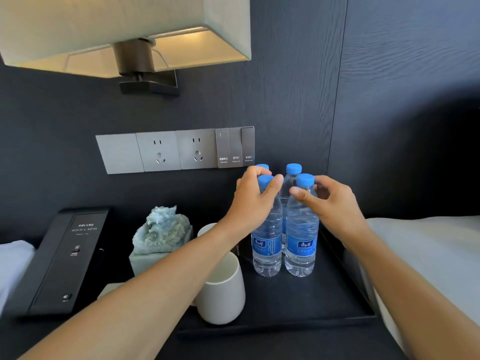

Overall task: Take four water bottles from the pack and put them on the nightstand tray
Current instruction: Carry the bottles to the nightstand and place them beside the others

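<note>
- Blue-capped water bottles point(284, 229), four of them, stand upright in a tight two-by-two cluster on the black tray point(298, 305), toward its back right part.
- Front two bottles show blue labels; back two mostly hidden behind them, caps visible.
- Left hand point(253, 201) reaches in from the lower left, fingers point(275, 187) curled round the neck of the front left bottle just under its cap, grasping it.
- Right hand point(330, 201) comes from the lower right, thumb and fingers point(298, 193) pinched at the neck of the front right bottle below the cap.
- White cup point(223, 294) sits on the tray's left side, partly under the left forearm; a second white cup is just visible behind it.
- Greenish stone carving point(162, 229) stands left of the tray on the dark nightstand point(135, 341).
- Black box point(62, 261) at far left, with small white print.
- Wall outlets and switches point(176, 150) above the bottles; lit lamp point(124, 35) at top left.
- White bedding point(426, 255) at right.
</note>
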`<state>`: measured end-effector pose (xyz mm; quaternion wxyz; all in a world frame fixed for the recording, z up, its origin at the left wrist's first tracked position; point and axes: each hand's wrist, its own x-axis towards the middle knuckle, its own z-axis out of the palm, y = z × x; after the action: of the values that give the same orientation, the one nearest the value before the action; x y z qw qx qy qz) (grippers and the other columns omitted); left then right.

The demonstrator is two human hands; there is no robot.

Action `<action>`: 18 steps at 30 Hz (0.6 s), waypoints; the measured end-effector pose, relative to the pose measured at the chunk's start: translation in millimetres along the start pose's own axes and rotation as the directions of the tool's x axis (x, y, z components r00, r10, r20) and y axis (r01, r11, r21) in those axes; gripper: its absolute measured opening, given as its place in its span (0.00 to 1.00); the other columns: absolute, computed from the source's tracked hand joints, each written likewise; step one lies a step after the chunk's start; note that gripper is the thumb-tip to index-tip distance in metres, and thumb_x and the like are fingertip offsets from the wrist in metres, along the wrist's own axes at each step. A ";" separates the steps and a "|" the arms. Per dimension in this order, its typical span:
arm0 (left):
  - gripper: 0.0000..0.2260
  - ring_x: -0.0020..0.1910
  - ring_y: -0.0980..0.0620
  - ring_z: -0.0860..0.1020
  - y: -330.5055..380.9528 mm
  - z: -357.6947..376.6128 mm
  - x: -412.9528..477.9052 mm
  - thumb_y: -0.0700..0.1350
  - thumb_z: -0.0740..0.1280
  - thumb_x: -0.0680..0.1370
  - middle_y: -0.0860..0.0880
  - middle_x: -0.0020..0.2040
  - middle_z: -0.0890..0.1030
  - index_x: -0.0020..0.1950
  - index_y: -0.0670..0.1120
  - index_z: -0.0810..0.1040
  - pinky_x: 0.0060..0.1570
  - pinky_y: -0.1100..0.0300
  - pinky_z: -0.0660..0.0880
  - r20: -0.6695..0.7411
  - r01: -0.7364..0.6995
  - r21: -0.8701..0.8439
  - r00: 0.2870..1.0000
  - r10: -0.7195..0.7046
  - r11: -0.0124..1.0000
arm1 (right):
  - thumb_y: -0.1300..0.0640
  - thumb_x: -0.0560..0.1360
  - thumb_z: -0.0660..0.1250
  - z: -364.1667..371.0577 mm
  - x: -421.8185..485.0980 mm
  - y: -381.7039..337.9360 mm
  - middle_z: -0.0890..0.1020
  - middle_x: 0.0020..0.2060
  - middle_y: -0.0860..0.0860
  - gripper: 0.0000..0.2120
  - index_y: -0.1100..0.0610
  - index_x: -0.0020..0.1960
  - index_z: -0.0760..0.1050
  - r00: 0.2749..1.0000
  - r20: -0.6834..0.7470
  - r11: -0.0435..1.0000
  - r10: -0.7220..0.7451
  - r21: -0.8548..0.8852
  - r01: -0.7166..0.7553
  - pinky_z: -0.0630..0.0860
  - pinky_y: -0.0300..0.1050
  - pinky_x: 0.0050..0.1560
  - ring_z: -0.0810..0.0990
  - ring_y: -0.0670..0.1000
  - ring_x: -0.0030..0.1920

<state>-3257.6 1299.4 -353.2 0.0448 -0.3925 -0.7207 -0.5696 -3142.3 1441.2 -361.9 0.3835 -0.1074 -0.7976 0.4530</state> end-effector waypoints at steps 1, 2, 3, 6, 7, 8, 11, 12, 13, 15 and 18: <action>0.12 0.55 0.48 0.79 -1.5 -3.9 -0.9 0.55 0.67 0.80 0.43 0.59 0.79 0.58 0.50 0.73 0.53 0.53 0.78 0.010 0.001 0.015 1.000 -0.002 1.000 | 0.41 0.72 0.74 -0.6 -1.4 1.0 0.87 0.45 0.45 0.14 0.45 0.54 0.82 1.000 0.001 1.000 -0.001 -0.002 0.001 0.81 0.42 0.48 0.85 0.42 0.46; 0.11 0.54 0.55 0.79 -3.0 -7.8 -2.3 0.54 0.67 0.80 0.46 0.58 0.79 0.59 0.51 0.74 0.52 0.58 0.77 0.018 -0.005 0.030 1.000 0.005 1.000 | 0.42 0.74 0.74 -1.3 -2.7 1.8 0.87 0.47 0.46 0.14 0.46 0.57 0.82 1.000 -0.004 1.000 0.003 0.006 -0.003 0.82 0.45 0.50 0.85 0.45 0.48; 0.11 0.52 0.58 0.79 -3.9 -11.5 -4.3 0.53 0.68 0.80 0.47 0.58 0.80 0.59 0.50 0.75 0.50 0.62 0.76 0.030 -0.012 0.037 0.999 0.011 0.999 | 0.44 0.75 0.73 -1.9 -3.7 2.3 0.86 0.48 0.47 0.15 0.49 0.58 0.82 1.000 -0.009 1.000 0.009 0.017 -0.009 0.83 0.48 0.52 0.86 0.47 0.50; 0.10 0.50 0.54 0.79 -5.5 -18.1 -9.8 0.50 0.69 0.79 0.46 0.54 0.81 0.58 0.48 0.79 0.49 0.60 0.76 0.079 0.002 0.071 0.997 -0.007 0.997 | 0.48 0.77 0.72 -2.8 -6.5 3.6 0.86 0.50 0.49 0.16 0.52 0.62 0.80 1.000 0.004 1.000 0.010 0.004 -0.010 0.83 0.51 0.54 0.85 0.50 0.51; 0.10 0.50 0.53 0.79 -5.0 -18.8 -11.4 0.50 0.69 0.79 0.46 0.54 0.81 0.58 0.48 0.79 0.48 0.59 0.77 0.086 0.003 0.087 0.996 -0.011 0.996 | 0.49 0.77 0.71 -2.6 -7.4 3.8 0.85 0.50 0.49 0.16 0.52 0.63 0.80 1.000 0.013 1.000 0.005 -0.014 -0.005 0.83 0.51 0.53 0.85 0.49 0.51; 0.10 0.50 0.52 0.79 -4.4 -19.1 -12.4 0.50 0.70 0.79 0.46 0.54 0.81 0.58 0.47 0.80 0.48 0.60 0.76 0.085 -0.002 0.100 0.996 -0.006 0.995 | 0.49 0.77 0.71 -2.5 -8.1 4.0 0.85 0.50 0.48 0.16 0.52 0.63 0.79 1.000 0.019 0.999 0.000 -0.032 0.001 0.83 0.49 0.52 0.85 0.49 0.51; 0.10 0.45 0.56 0.77 -1.9 -19.6 -13.8 0.50 0.70 0.79 0.49 0.52 0.79 0.57 0.47 0.79 0.41 0.70 0.71 0.056 -0.045 0.160 0.998 0.036 0.986 | 0.50 0.77 0.72 -2.1 -9.6 4.2 0.84 0.49 0.48 0.17 0.52 0.64 0.78 1.000 0.024 0.998 -0.007 -0.061 0.008 0.83 0.47 0.51 0.84 0.49 0.50; 0.10 0.43 0.58 0.76 -1.2 -19.8 -14.3 0.50 0.70 0.79 0.51 0.50 0.78 0.57 0.47 0.79 0.39 0.71 0.69 0.043 -0.053 0.183 0.998 0.046 0.982 | 0.51 0.77 0.73 -2.0 -9.9 4.0 0.85 0.49 0.48 0.16 0.51 0.63 0.79 1.000 0.020 0.998 -0.008 -0.058 0.009 0.83 0.47 0.50 0.84 0.49 0.50; 0.10 0.42 0.59 0.75 -1.1 -19.8 -14.8 0.50 0.70 0.79 0.51 0.49 0.77 0.58 0.47 0.79 0.38 0.71 0.67 0.033 -0.058 0.200 0.998 0.052 0.978 | 0.51 0.76 0.73 -1.8 -10.2 3.6 0.85 0.48 0.47 0.14 0.50 0.61 0.79 1.000 0.012 0.999 -0.010 -0.053 0.011 0.83 0.47 0.50 0.84 0.49 0.49; 0.11 0.41 0.58 0.74 -1.4 -19.7 -15.8 0.51 0.69 0.80 0.52 0.48 0.75 0.58 0.47 0.79 0.38 0.70 0.66 0.028 -0.066 0.221 0.998 0.061 0.973 | 0.49 0.74 0.75 -0.2 -10.5 2.2 0.84 0.45 0.45 0.13 0.47 0.57 0.78 1.000 -0.021 0.998 -0.020 -0.067 0.018 0.83 0.47 0.48 0.84 0.48 0.46; 0.12 0.42 0.57 0.75 -1.2 -19.3 -18.0 0.53 0.68 0.80 0.51 0.49 0.76 0.59 0.47 0.79 0.40 0.67 0.68 0.017 -0.063 0.240 0.998 0.061 0.969 | 0.44 0.71 0.77 4.2 -10.3 1.2 0.83 0.43 0.46 0.16 0.48 0.55 0.76 0.995 -0.100 0.991 -0.016 -0.134 0.002 0.81 0.46 0.44 0.83 0.47 0.43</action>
<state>-3253.3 1273.5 -356.7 0.1064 -0.4091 -0.7719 -0.4748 -3138.4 1433.8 -369.4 0.4172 -0.1519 -0.8064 0.3906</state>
